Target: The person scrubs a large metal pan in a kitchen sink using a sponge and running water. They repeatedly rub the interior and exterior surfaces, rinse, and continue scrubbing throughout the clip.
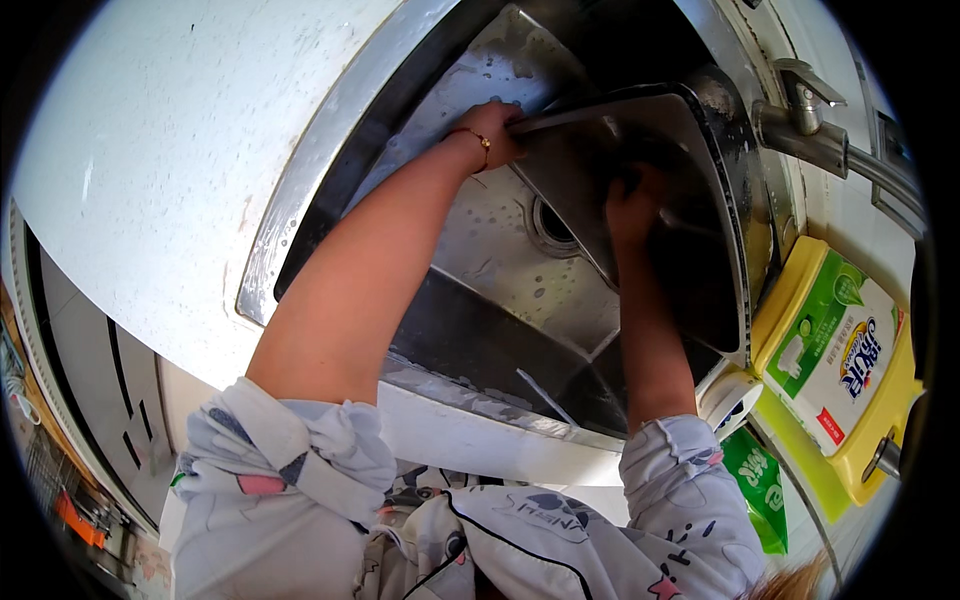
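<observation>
A dark metal tray (570,157) with rounded corners and a black rim stands tilted inside the stainless steel sink (510,277). My left hand (491,135) grips its left edge and wears a thin cord bracelet with a gold-coloured bead. Deep in the shade of the tray, my right hand (634,202) is against its inner face with the fingers curled. Something dark lies around those fingertips, too dim to make out. Beneath the tray's lower edge, the drain opening (555,223) is partly covered. Water drops dot the sink floor.
A metal faucet (806,124) rises at the sink's right rim. Below it stand a large yellow detergent jug (832,352), a white bottle (729,401) and a green packet (756,487). A white countertop (172,150) borders the sink's left side.
</observation>
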{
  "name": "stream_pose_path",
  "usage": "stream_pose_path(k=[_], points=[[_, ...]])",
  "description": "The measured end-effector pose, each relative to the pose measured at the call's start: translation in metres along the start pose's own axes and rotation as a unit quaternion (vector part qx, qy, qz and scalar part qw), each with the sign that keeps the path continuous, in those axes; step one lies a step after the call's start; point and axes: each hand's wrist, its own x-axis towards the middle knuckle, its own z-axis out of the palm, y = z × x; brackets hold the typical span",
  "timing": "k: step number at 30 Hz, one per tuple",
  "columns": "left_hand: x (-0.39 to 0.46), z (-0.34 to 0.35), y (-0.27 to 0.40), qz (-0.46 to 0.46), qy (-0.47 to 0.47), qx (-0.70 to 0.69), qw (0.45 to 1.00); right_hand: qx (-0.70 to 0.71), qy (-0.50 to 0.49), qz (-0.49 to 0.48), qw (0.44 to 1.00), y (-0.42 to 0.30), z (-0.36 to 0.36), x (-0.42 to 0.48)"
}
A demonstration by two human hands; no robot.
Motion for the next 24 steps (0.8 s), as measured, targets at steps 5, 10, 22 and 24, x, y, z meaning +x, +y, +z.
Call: stream_pose_path(k=[5, 10, 22, 24], points=[[-0.002, -0.002, -0.004, -0.012, -0.004, -0.03, 0.999, -0.022, -0.052, 0.003, 0.998, 0.001, 0.003, 0.009], [0.0, -0.002, 0.0, -0.028, -0.016, -0.038, 0.999, -0.047, -0.056, -0.005, 0.997, 0.015, 0.008, 0.01], [-0.003, -0.003, -0.001, -0.016, -0.017, -0.054, 0.998, 0.005, -0.02, 0.058, 0.998, -0.014, 0.007, -0.014], [-0.003, -0.004, 0.001, -0.021, -0.014, -0.042, 0.999, -0.01, -0.047, 0.07, 0.996, -0.002, 0.007, -0.013]])
